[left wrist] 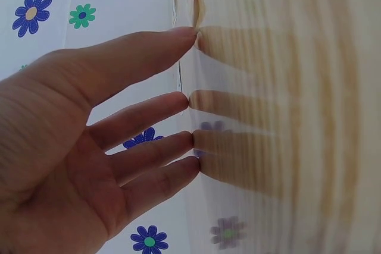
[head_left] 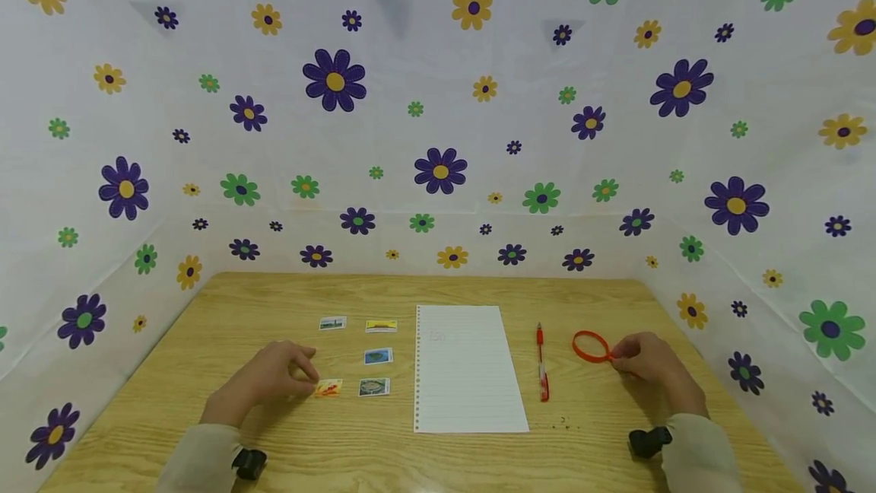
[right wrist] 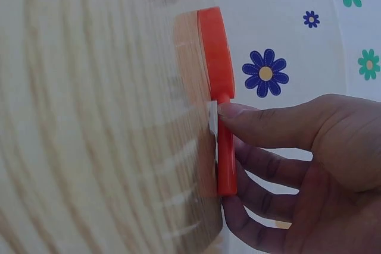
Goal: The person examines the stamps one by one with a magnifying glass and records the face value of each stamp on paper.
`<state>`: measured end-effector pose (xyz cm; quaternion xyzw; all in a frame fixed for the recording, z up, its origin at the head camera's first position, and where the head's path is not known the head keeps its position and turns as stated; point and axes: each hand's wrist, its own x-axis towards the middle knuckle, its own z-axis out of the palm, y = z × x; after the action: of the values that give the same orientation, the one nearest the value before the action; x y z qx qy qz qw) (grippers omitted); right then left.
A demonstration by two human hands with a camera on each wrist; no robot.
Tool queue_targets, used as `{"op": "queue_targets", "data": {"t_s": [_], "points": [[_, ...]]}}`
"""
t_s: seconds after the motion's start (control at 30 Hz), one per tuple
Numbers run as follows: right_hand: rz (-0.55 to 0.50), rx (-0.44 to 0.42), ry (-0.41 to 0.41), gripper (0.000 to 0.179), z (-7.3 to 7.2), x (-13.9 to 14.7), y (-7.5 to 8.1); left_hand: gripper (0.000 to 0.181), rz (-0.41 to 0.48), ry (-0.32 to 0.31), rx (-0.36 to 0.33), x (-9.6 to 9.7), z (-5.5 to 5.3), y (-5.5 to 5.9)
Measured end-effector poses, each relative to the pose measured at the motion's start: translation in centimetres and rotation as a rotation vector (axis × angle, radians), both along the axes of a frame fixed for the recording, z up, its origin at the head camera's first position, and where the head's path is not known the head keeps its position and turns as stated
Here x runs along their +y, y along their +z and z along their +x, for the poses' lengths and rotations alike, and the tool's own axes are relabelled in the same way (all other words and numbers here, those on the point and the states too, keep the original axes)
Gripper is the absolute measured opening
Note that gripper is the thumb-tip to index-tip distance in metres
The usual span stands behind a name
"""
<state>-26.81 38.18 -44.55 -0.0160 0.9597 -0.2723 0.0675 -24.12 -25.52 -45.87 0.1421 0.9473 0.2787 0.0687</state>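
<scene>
My left hand [head_left: 270, 379] touches the table at the left, its thumb tip at the edge of an orange-and-white stamp [head_left: 329, 388]. In the left wrist view, the fingertips of the left hand [left wrist: 89, 129] meet the tabletop, spread apart. Other stamps lie close by: a green-grey one [head_left: 374, 386], a blue one [head_left: 378, 356], a yellow one [head_left: 381, 326] and a pale one [head_left: 332, 322]. At the right, my right hand [head_left: 650, 364] holds the handle of a red magnifying glass [head_left: 576, 350], which lies low at the table surface. The right wrist view shows the thumb and fingers around that handle [right wrist: 227, 159].
A lined sheet of paper [head_left: 465, 371] with faint writing lies mid-table. Right of it is a red pen [head_left: 542, 364], with small dark crumbs [head_left: 564, 423] nearby. Flowered white sheeting [head_left: 438, 128] closes off the wooden table [head_left: 287, 295] at the back and sides.
</scene>
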Motion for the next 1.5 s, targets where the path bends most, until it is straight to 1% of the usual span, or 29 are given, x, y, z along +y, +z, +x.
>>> {"op": "queue_targets", "data": {"t_s": [0.13,0.2,0.37,0.5,0.6,0.73,0.8,0.9,1.03,1.07,1.13,1.2,1.33,1.4,1.5], "points": [[0.001,0.007,0.007,0.018,-0.1,0.1,0.3,0.012,0.0,0.01,-0.008,0.0,-0.1,0.0],[0.0,0.011,-0.007,0.018,-0.1,0.0,0.4,0.013,0.0,0.02,-0.016,0.1,0.0,0.0],[0.007,0.043,-0.059,0.02,-0.1,-0.6,0.9,0.012,-0.008,0.017,-0.011,0.2,0.0,0.2],[0.01,0.089,-0.037,0.021,0.0,-1.5,1.6,0.012,-0.01,0.012,-0.007,0.3,0.1,0.4],[0.011,0.112,-0.005,0.021,0.1,-2.3,2.2,0.012,-0.016,0.01,-0.006,0.3,0.1,0.3],[0.001,0.106,0.016,0.02,0.1,-3.2,2.7,0.01,-0.026,0.001,0.0,0.2,-0.1,0.3],[-0.001,0.104,0.024,0.02,0.1,-3.5,2.8,0.008,-0.034,-0.011,0.009,0.3,-0.1,0.5],[-0.008,0.104,0.035,0.019,-0.1,-4.0,2.8,0.016,-0.033,-0.03,0.033,0.7,-0.1,1.1],[-0.035,0.113,0.068,0.02,-0.4,-4.8,2.9,0.028,-0.006,-0.09,0.076,1.8,-0.6,1.8],[-0.045,0.116,0.082,0.02,-0.5,-5.0,2.9,0.031,-0.002,-0.096,0.077,2.1,-0.8,1.9],[-0.06,0.119,0.102,0.019,-0.7,-5.5,2.8,0.036,-0.002,-0.13,0.087,2.9,-1.2,2.0],[-0.071,0.12,0.119,0.018,-0.9,-6.0,2.6,0.041,-0.012,-0.141,0.083,3.8,-1.5,1.9],[-0.055,0.116,0.146,0.016,-1.3,-7.1,2.2,0.05,-0.037,-0.16,0.062,6.0,-1.8,1.8],[-0.049,0.115,0.159,0.015,-1.6,-7.7,2.1,0.055,-0.055,-0.166,0.055,7.2,-2.1,1.7],[-0.039,0.112,0.192,0.015,-1.9,-8.5,2.0,0.059,-0.089,-0.192,0.061,8.7,-2.6,1.2]]}}
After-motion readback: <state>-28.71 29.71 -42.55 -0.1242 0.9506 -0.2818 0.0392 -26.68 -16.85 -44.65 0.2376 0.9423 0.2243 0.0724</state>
